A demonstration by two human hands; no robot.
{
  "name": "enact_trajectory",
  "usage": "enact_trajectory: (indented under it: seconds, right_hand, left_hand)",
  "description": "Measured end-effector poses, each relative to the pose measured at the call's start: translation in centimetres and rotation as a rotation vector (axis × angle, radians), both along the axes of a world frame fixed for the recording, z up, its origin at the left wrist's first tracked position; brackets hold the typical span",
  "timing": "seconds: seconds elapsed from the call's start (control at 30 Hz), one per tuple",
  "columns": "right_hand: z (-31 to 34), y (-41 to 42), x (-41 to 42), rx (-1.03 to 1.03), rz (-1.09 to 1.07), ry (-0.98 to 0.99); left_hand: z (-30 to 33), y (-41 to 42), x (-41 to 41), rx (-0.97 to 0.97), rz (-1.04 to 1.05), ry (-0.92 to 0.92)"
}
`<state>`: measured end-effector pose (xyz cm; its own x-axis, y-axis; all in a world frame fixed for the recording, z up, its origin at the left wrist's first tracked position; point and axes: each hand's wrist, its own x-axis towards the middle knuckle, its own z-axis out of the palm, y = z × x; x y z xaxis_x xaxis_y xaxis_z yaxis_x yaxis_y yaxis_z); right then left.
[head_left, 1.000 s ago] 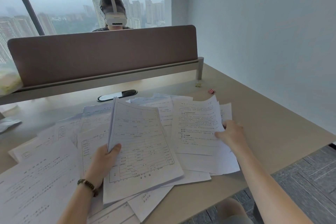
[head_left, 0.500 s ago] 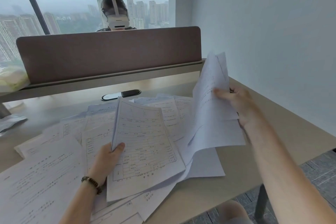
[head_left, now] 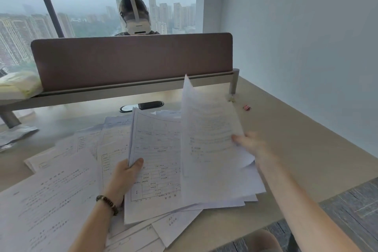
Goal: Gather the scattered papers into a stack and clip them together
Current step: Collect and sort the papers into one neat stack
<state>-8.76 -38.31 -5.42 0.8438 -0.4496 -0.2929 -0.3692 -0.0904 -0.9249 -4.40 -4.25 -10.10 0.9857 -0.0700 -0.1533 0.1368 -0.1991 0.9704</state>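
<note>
My left hand (head_left: pixel 125 176) grips the left edge of a stack of printed forms (head_left: pixel 155 161), thumb on top, holding it slightly raised over the desk. A few white sheets (head_left: pixel 208 141) are pinched by my right hand (head_left: pixel 252 145) at their right edge; they stand tilted up and overlap the right side of the stack. More loose papers (head_left: pixel 51 196) lie spread over the left and front of the desk. A small red binder clip (head_left: pixel 247 107) lies at the back right of the desk, apart from both hands.
A brown divider screen (head_left: pixel 131 59) runs along the back of the beige desk (head_left: pixel 302 149), with a person in a headset behind it. A dark cable slot (head_left: pixel 141 106) sits at the back centre. The grey wall closes the right side.
My right hand lifted a few sheets from the right side of the desk and carried them leftward over the stack in my left hand. The left hand stayed in place.
</note>
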Motion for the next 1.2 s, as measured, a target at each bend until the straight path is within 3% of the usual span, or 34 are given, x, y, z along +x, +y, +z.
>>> enact_trajectory:
  seconds: [0.07,0.23,0.47,0.6,0.83,1.2]
  right_hand:
    - [-1.2,1.1,-0.4,-0.019,0.055,0.089]
    - [-2.1,2.2,-0.2,-0.146,0.107,0.049]
    - [-2.6,2.4,-0.2,-0.034,0.170,0.065]
    - [-2.9,2.5,-0.3,0.103,0.098,0.000]
    - [-0.3,2.4,0.1,0.171,-0.019,-0.156]
    - [5.1,1.8,0.3,0.145,0.115,-0.216]
  left_hand:
    - [-0.1,0.0,0.1,0.014,0.004,-0.005]
    - [-0.4,-0.1,0.3,0.051,0.013,-0.008]
    - [-0.4,-0.1,0.4,0.077,0.009,-0.020]
    - [-0.3,-0.1,0.3,0.074,0.004,-0.021]
    - [-0.7,0.0,0.8,0.088,0.004,-0.001]
    - [-0.9,0.4,1.0,0.104,-0.009,-0.007]
